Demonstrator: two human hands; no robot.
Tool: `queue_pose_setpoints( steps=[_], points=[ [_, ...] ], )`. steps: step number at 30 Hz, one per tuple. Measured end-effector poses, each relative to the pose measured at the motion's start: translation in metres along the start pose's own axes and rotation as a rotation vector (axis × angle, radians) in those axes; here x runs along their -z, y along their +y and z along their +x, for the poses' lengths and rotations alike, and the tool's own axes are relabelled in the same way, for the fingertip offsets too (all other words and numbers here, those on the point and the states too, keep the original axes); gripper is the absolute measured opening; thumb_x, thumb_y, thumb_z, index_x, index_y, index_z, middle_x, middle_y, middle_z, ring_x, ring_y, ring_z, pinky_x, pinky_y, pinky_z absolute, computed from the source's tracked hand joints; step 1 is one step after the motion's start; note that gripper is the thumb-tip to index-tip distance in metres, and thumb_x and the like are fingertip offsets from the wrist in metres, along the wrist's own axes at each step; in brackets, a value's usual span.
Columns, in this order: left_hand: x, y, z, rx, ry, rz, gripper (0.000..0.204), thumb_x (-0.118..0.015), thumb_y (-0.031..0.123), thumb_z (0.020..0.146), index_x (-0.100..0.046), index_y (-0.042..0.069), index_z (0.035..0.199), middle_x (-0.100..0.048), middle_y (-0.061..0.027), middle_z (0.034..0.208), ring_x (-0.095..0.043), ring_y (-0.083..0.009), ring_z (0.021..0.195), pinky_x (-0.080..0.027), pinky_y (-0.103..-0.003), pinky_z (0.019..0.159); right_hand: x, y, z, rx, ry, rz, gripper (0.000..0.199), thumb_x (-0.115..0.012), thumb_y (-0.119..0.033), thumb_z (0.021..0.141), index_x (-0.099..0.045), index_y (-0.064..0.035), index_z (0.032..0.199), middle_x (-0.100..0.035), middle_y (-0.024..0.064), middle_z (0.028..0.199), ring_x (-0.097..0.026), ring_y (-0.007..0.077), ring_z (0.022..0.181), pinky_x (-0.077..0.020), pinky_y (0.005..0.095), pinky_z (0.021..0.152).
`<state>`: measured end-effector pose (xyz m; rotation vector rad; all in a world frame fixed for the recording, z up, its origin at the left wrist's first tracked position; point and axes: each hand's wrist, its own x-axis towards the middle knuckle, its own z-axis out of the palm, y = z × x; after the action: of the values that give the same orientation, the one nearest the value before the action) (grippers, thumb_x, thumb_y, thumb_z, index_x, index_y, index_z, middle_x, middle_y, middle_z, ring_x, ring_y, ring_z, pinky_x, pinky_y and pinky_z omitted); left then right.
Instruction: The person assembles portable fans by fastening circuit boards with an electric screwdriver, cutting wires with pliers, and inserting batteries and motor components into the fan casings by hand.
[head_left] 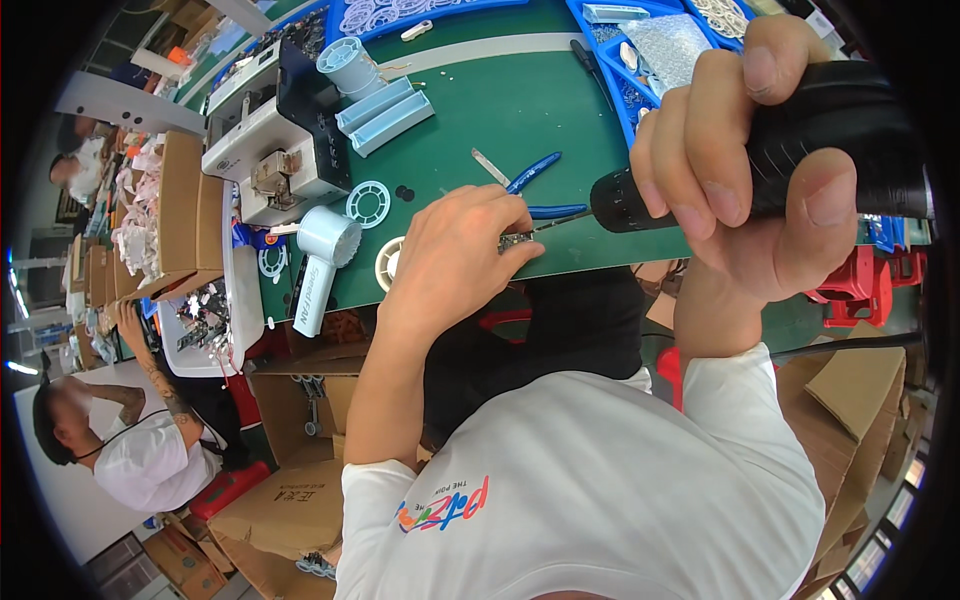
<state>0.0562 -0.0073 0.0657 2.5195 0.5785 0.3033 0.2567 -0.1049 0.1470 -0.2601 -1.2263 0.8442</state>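
Observation:
My right hand (735, 190) is wrapped round a black electric screwdriver (850, 115), held almost level and pointing left. Its thin bit reaches a small dark and silver part (514, 241) pinched in the fingertips of my left hand (450, 245); my fingers hide most of that part. Just beyond the bit lie blue-handled pliers (533, 172), partly covered. A white round grille (388, 264) shows beside my left wrist, partly hidden by it. Farther left are a light blue ring-shaped cover (368, 204) and a light blue handheld fan housing (327, 255).
A white and black bench machine (290, 150) stands left on the green table (480, 110). Light blue casings (385, 115) lie behind it. Blue trays (640, 60) of parts line the back right. A box (190, 220) and a plastic bin (240, 310) flank the left edge. A co-worker (150, 450) sits left.

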Motion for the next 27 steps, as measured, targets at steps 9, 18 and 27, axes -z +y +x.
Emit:
queue_pose_setpoints(
  steps=[9,18,27],
  points=[
    [0.0,0.001,0.001,0.01,-0.013,0.016,0.016,-0.083,0.014,0.083,-0.072,0.005,0.091,-0.071,-0.0043,0.09,-0.065,-0.0264,0.086,-0.051,-0.037,0.078,-0.006,0.001,0.001,0.025,0.182,0.027,0.043,-0.08,-0.021,0.095,-0.048,-0.0074,0.12,-0.065,0.0133,0.07,-0.055,0.0182,0.048,-0.0504,0.0311,0.051],
    [0.001,-0.005,-0.001,-0.048,0.068,0.029,0.012,-0.08,0.016,0.083,-0.073,0.008,0.089,-0.072,-0.0048,0.091,-0.067,-0.0291,0.087,-0.053,-0.039,0.078,0.018,-0.011,0.0,-0.058,-0.122,-0.137,0.049,-0.067,-0.042,0.105,-0.045,-0.0111,0.137,-0.059,-0.0027,0.081,-0.062,0.0095,0.067,-0.0507,0.0248,0.067],
    [-0.014,-0.006,-0.003,-0.098,0.153,0.085,0.008,-0.075,0.015,0.084,-0.069,0.009,0.085,-0.07,-0.0056,0.09,-0.066,-0.0313,0.087,-0.052,-0.041,0.077,0.027,-0.035,-0.032,0.027,0.153,-0.105,0.044,-0.068,-0.037,0.103,-0.05,-0.0072,0.13,-0.054,-0.0048,0.079,-0.051,0.0054,0.064,-0.0418,0.0221,0.066]
  ],
)
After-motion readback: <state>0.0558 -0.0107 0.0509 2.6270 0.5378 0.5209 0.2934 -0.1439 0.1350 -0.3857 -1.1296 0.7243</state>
